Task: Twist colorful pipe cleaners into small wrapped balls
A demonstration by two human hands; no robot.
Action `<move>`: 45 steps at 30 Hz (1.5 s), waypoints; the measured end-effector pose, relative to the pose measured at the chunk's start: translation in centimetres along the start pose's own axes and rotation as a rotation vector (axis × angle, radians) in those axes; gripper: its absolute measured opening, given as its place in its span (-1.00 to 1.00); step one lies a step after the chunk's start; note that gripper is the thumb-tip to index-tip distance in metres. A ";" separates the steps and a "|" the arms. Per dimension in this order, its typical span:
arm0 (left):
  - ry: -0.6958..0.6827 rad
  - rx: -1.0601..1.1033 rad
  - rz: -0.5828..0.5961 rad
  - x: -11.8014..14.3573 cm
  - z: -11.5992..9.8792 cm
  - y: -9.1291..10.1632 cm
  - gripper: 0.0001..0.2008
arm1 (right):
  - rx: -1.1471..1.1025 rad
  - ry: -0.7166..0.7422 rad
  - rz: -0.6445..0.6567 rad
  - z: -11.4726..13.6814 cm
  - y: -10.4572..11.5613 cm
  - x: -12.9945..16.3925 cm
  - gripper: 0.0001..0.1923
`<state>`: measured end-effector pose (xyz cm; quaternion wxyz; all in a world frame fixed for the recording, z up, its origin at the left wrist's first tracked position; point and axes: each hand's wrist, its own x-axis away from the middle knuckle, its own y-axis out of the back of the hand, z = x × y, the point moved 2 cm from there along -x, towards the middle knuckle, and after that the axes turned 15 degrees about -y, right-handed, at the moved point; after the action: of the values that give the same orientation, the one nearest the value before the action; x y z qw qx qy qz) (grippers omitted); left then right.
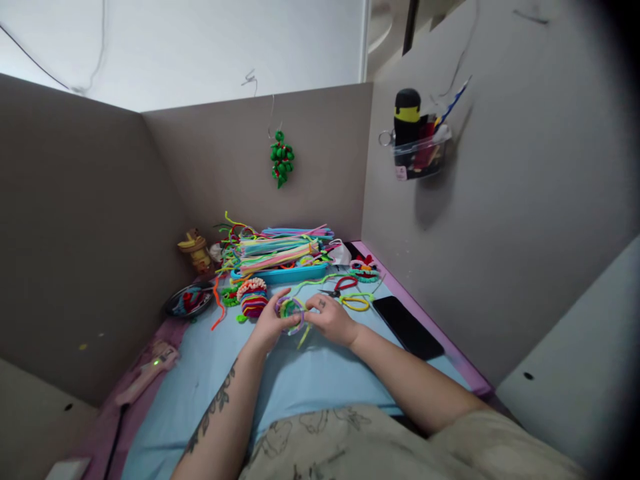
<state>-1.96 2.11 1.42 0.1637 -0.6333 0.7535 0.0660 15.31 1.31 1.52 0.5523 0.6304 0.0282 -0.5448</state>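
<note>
Head camera looks down on a light blue work surface boxed in by grey partition walls, and away we go from the left. Far left, a pink glue gun lies on the edge, a small green light showing on it. Just beyond sits a dark round dish with bits of colour inside, and behind that a little yellow-brown figure stands against the wall. Moving right, a stack of coiled rings in red, orange and purple rests near the left hand.

Centre stage now: the left hand curls round a small multicoloured pipe-cleaner ring, thumb and fingers closed on its left side. The right hand meets it from the other side, fingertips pinching the ring's right edge. The ring is held just above the blue surface, between both hands, with a yellow-green tail hanging below it.

Behind the hands, a turquoise tray carries a big heap of pipe cleaners. On the back wall above hangs a green beaded ornament. Further right, red-handled pliers lie beside a yellow loop. Near right, a black phone lies flat. High on the right wall, a clear holder contains a black-and-yellow bottle.
</note>
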 end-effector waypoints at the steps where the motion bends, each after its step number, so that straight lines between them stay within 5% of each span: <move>1: 0.005 -0.038 0.008 0.0 0.2 0.1 -0.21 | 0.002 0.001 0.007 0.0 0.0 0.0 -0.80; 17: -0.109 -0.382 -0.077 -0.4 1.2 0.6 -0.85 | 0.030 0.032 0.011 0.3 -0.5 0.2 -0.84; 21: -0.093 -0.296 -0.093 -0.5 1.4 0.5 -0.80 | -0.045 -0.019 0.004 -0.1 -0.5 0.0 -0.80; 27: 0.000 0.274 -0.062 -0.5 -0.2 0.4 -0.51 | -0.584 -0.513 -0.122 -2.5 -0.8 -0.6 -0.88; 30: -0.095 0.180 -0.098 -0.6 -0.4 0.7 -0.50 | -0.979 -0.896 -0.107 -3.3 -1.6 -0.6 -0.85; 34: -0.164 0.065 -0.011 -0.5 0.8 0.2 -0.35 | -1.436 -1.317 0.066 -2.9 -2.7 -0.1 -0.75; 39: -0.340 -0.161 0.054 0.0 1.0 -0.5 -0.24 | -1.593 -1.370 0.232 -1.6 -2.7 0.1 -0.76; 42: -0.496 -0.367 0.042 0.3 0.3 -0.7 -0.26 | -1.539 -1.364 0.283 -1.2 -2.7 0.2 -0.78; 45: -0.514 -0.428 0.108 0.4 0.2 -0.9 -0.28 | -1.439 -1.347 0.309 -1.2 -2.9 0.2 -0.75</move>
<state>-1.08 1.63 1.18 0.2077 -0.5751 0.6891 0.3888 14.37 3.23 -0.74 0.7683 -0.2982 -0.0499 -0.5641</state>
